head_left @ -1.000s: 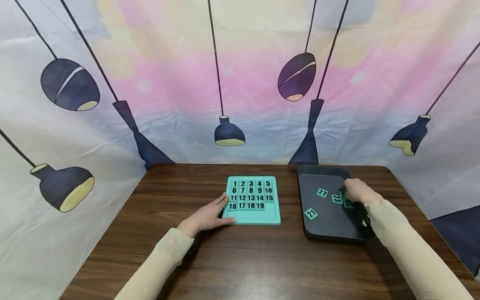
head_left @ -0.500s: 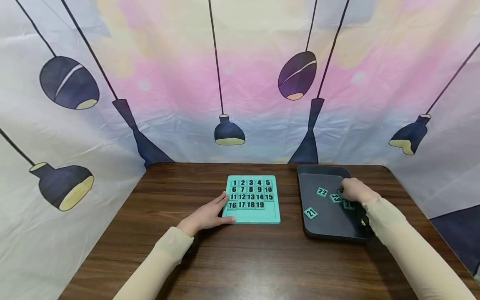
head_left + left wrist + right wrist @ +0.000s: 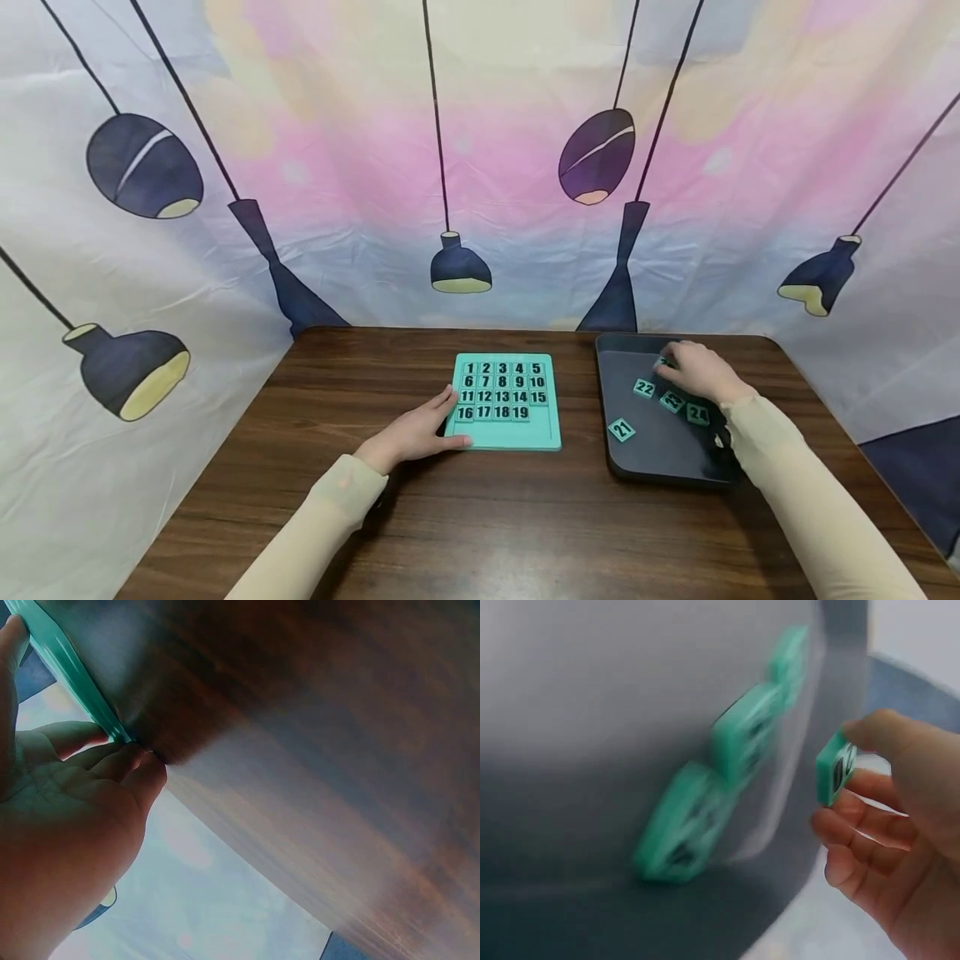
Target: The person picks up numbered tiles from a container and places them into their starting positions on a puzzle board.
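Note:
A turquoise number board lies on the table, tiles 1 to 19 seated in rows with a bare strip along the bottom. At its left side rests my left hand, fingers along the edge and thumb at the front left corner. My right hand is over the dark tray, pinching a number tile between thumb and fingers; its number is hard to read. Below it in the tray lie tiles 22, 23 and 24. Tile 21 lies apart near the tray's left wall.
The brown wooden table carries both board and tray, the tray standing to the board's right with raised walls. A printed cloth with lamp drawings hangs behind the table's far edge.
My right hand has lifted from the tile cluster and moved up and left with a tile pinched in it, uncovering tile 24. My left hand stays at the board.

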The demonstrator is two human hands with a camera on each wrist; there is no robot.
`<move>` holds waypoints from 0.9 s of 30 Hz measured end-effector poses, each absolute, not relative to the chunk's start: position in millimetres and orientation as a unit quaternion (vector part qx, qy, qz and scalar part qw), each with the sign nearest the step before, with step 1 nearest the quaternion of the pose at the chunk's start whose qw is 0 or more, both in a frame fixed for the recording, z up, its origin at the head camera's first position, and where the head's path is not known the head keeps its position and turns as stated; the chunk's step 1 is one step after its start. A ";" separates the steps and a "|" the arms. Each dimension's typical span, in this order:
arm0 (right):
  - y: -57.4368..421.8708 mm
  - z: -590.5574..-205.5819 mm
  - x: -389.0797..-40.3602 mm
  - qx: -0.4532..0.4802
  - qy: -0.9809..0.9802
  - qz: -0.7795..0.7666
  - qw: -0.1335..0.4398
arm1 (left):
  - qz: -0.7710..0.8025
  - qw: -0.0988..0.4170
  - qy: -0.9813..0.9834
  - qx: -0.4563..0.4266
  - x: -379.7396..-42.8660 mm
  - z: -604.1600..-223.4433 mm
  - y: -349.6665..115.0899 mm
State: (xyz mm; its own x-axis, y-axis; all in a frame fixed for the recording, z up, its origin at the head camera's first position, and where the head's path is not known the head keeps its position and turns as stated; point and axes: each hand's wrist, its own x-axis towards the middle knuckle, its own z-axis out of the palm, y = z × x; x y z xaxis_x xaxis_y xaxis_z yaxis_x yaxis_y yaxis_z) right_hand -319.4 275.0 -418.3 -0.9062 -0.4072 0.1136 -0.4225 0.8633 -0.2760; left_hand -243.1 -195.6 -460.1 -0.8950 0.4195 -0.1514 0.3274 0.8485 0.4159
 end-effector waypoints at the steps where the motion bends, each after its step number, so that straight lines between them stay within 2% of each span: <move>1: 267.2 -413.8 -319.3 0.218 -0.963 0.156 0.035 | 0.191 0.118 0.954 0.196 -243.2 -459.7 -195.9; 6: 214.7 -395.9 -316.4 0.257 -0.946 0.187 0.062 | 0.186 0.117 0.956 0.197 -244.0 -457.6 -196.5; 11: 155.0 -391.8 -304.8 0.328 -0.926 0.180 0.053 | 0.190 0.120 0.954 0.198 -243.5 -459.5 -195.9; 18: 101.0 -401.3 -289.7 0.388 -0.908 0.158 -0.019 | 0.196 0.121 0.953 0.196 -243.7 -460.7 -196.1; 23: 82.8 -415.4 -285.4 0.410 -0.901 0.124 -0.073 | 0.195 0.120 0.953 0.196 -243.3 -461.0 -196.2; 27: 75.7 -424.8 -283.8 0.415 -0.900 0.098 -0.090 | 0.192 0.120 0.954 0.196 -243.1 -460.3 -196.5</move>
